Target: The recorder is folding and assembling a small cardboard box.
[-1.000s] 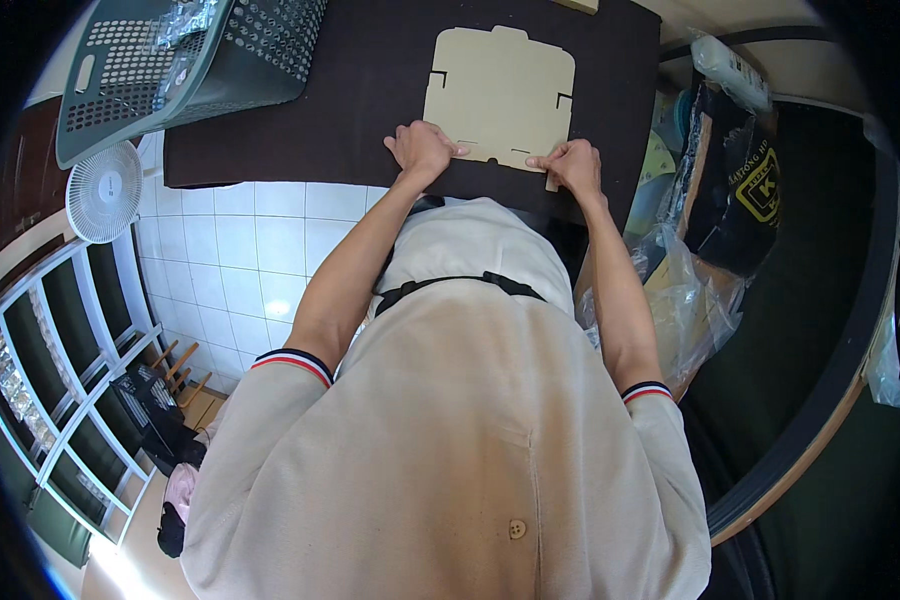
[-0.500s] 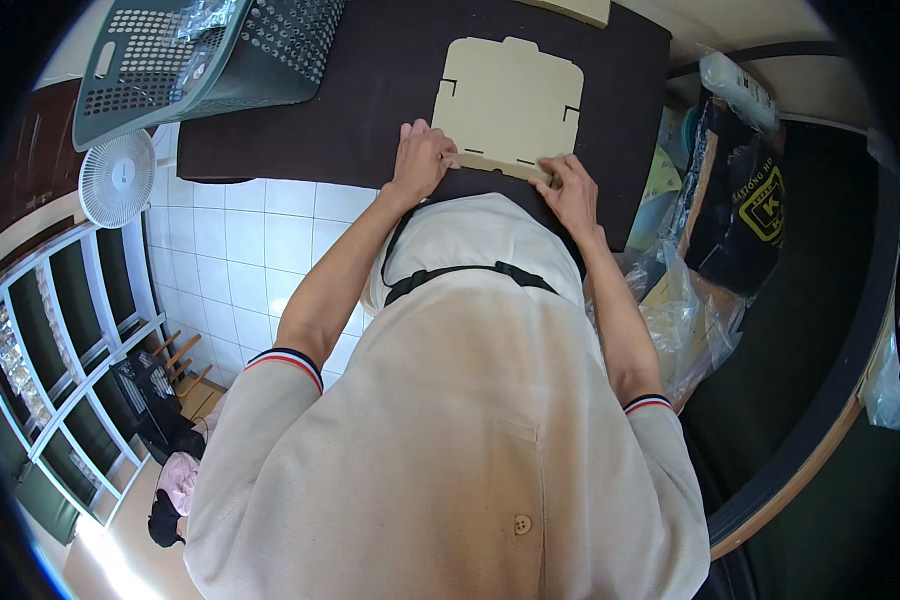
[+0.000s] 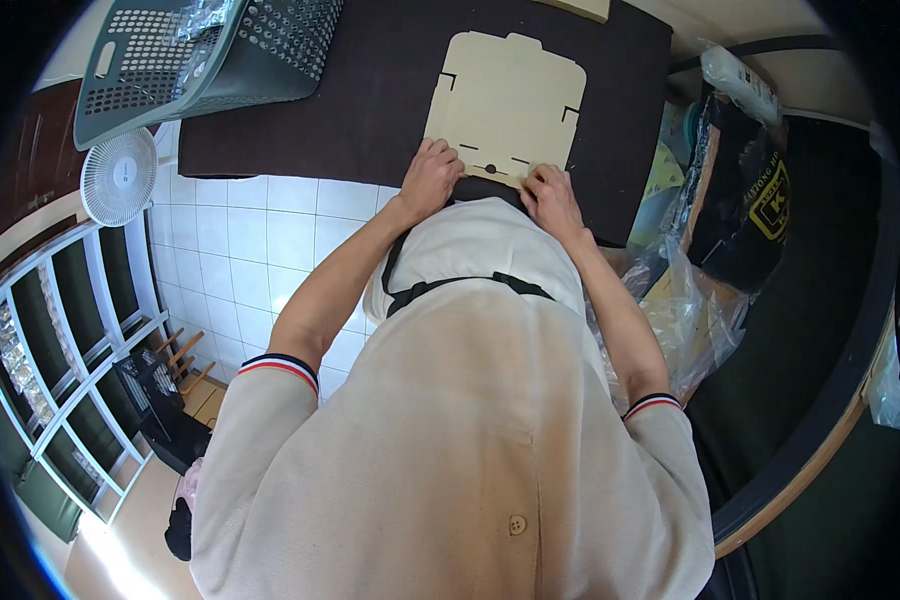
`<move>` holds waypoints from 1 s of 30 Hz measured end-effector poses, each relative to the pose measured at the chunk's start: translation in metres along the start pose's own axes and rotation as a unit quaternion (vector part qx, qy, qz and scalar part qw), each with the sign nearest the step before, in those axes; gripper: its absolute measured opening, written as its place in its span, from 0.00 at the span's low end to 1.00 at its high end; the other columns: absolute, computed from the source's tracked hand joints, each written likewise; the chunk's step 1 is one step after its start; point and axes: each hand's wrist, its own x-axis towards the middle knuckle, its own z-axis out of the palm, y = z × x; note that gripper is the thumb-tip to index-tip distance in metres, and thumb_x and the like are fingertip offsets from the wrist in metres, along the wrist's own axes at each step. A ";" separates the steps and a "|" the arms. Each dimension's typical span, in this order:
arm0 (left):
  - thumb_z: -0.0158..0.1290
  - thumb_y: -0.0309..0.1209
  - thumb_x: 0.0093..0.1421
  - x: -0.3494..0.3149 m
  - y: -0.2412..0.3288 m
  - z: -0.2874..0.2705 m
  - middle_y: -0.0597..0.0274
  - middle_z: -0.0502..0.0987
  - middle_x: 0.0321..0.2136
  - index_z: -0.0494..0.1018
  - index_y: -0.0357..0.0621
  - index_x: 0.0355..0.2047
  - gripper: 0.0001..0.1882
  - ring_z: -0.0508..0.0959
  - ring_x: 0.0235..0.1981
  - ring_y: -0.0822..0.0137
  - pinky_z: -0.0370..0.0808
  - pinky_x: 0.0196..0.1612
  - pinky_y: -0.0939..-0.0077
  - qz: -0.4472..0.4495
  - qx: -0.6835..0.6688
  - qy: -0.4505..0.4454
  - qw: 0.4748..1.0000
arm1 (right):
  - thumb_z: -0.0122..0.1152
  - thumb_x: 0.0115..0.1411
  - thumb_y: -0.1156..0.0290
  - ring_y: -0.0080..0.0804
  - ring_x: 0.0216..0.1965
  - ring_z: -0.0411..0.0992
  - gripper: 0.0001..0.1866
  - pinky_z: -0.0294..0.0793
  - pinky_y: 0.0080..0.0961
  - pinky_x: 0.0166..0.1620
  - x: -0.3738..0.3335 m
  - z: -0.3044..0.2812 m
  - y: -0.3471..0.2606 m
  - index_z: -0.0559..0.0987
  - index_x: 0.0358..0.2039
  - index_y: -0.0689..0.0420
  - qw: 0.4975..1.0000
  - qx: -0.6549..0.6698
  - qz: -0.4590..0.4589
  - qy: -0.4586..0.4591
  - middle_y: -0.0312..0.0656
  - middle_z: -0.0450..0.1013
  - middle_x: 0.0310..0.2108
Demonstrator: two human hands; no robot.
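Left grip (image 3: 432,180), right grip (image 3: 554,200), cardboard edge (image 3: 501,177) between

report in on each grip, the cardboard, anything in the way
Left grip and right grip at cardboard blank's near corners. Blank mostly flat on dark table. Perforated basket off left, not in the way.

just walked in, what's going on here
A person stands at a table with a dark top, both bare hands on a flat tan cardboard piece. The left hand has its fingers at the near left corner, the right hand at the near right one. The main panel lies flat with dark slots showing; how firmly the fingers pinch it is hard to tell. A grey-green basket stands to the left.
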 end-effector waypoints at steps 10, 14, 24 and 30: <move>0.57 0.25 0.58 0.006 -0.002 -0.008 0.57 0.79 0.30 0.82 0.40 0.29 0.05 0.75 0.43 0.56 0.71 0.51 0.62 0.047 -0.005 0.026 0.999 | 0.70 0.58 0.71 0.46 0.52 0.73 0.09 0.68 0.44 0.56 -0.004 0.007 -0.010 0.85 0.38 0.60 0.997 -0.054 0.048 -0.008 0.46 0.75 0.43; 0.57 0.25 0.56 0.007 -0.009 -0.011 0.58 0.79 0.30 0.83 0.39 0.29 0.05 0.75 0.42 0.55 0.71 0.52 0.60 0.049 0.005 0.021 0.999 | 0.71 0.57 0.70 0.48 0.53 0.73 0.11 0.68 0.46 0.58 0.021 0.000 -0.045 0.87 0.41 0.58 0.998 -0.046 0.028 0.020 0.47 0.76 0.45; 0.64 0.23 0.56 -0.013 -0.034 -0.018 0.56 0.81 0.34 0.83 0.38 0.34 0.06 0.77 0.41 0.52 0.71 0.48 0.59 0.025 -0.066 0.037 0.997 | 0.67 0.59 0.72 0.49 0.51 0.72 0.08 0.67 0.53 0.51 0.052 0.055 -0.060 0.87 0.39 0.58 0.999 0.035 0.033 -0.002 0.47 0.75 0.42; 0.62 0.22 0.56 -0.013 -0.042 -0.020 0.57 0.78 0.36 0.83 0.38 0.35 0.06 0.73 0.42 0.53 0.71 0.48 0.60 0.044 -0.077 0.023 0.996 | 0.70 0.56 0.73 0.45 0.53 0.69 0.14 0.62 0.46 0.55 0.053 0.066 -0.092 0.87 0.45 0.56 0.995 0.024 0.090 0.044 0.44 0.73 0.44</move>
